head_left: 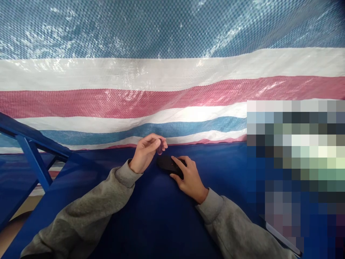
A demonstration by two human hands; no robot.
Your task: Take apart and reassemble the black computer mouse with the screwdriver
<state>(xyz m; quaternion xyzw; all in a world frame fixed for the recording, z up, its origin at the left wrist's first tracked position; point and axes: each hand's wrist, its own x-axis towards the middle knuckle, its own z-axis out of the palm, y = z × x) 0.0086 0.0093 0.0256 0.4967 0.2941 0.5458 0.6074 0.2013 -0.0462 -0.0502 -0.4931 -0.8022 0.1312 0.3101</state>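
Note:
A black computer mouse lies on the dark blue surface near the middle of the view. My right hand grips it from the right, thumb along its near side and fingers over its top. Just beyond and to the left, my left hand is raised, thumb and fingers pinching a small, oblong, dark purple object. That object looks glossy and hangs a little above the mouse's far end; its exact kind is unclear. Part of it is hidden by my thumb and fingers.
A striped blue, white and red woven plastic sheet hangs behind the blue tabletop. Blue metal bars stand at the left. A pixelated block hides the right side, with a thin pale edge below it.

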